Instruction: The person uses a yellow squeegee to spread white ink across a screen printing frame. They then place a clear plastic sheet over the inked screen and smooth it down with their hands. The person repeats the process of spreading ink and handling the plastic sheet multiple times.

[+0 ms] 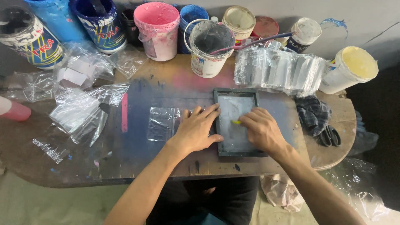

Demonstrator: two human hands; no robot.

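- At the middle of the worktop, the right hand (261,130) pinches a small yellow tool (236,122) between closed fingertips and presses it onto the mesh of a small dark-framed printing screen (236,121).
- Just left of it, the left hand (195,130) lies flat with fingers spread, holding nothing; its fingertips touch the frame's left edge, and the palm rests partly on a clear plastic bag (161,123) lying beside the frame.
- One likely risk: the frame is only steadied by fingertips, so a hard push from the yellow tool may slide it and smear whatever lies beneath.
- Another: the left palm may drag or crease the thin bag, which looks slippery.
- Far of the frame, a white bucket (209,48) with a stick (254,42) lying across its rim stands near; a raised elbow or sleeve may knock the stick and spill paint.
- A stack of clear bags (278,71) sits just right of that bucket, close enough to be stained.
- Round the edges, the wooden table (158,81) is blotched with blue and pink paint, ringed by paint tubs, loose bags at left, a checked cloth (313,113) and black scissors (330,136) at right.
- Below, the floor is pale, with crumpled plastic.
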